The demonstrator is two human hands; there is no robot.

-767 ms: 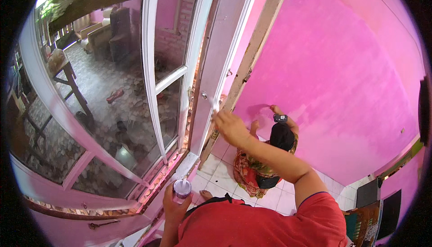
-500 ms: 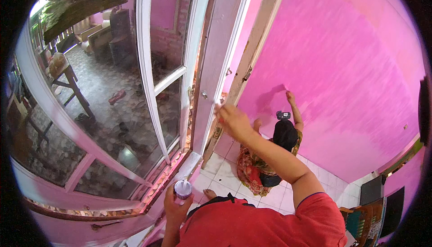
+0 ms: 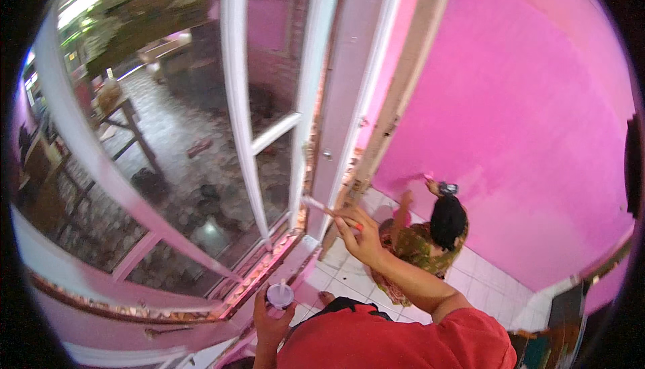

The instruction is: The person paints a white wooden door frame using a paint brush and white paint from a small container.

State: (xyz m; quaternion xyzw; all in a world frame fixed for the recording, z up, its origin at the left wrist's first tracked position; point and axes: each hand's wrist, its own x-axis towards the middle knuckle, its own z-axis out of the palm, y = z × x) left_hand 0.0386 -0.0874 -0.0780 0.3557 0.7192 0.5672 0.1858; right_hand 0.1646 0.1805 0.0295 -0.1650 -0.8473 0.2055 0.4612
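Observation:
My right hand [image 3: 359,240] grips a paintbrush [image 3: 320,206] with an orange-tinted handle, its pale bristles at the lower part of the lilac door-frame post [image 3: 338,100]. Beside the post stands a white-framed glass window [image 3: 235,100]. Lower down, my left hand [image 3: 267,318] is wrapped round a small cup [image 3: 280,297] of pale lilac paint, with a light stick standing in it. The picture is slightly blurred.
A co-worker [image 3: 443,224] in patterned clothing crouches beyond my right arm, one hand raised against the pink wall [image 3: 517,100]. A white tiled floor [image 3: 484,278] lies below. Wooden furniture [image 3: 134,124] shows through the glass; dark objects stand at lower right [image 3: 564,325].
My right hand and brush have moved down along the post. The co-worker's raised hand has come lower. The whole view has shifted slightly.

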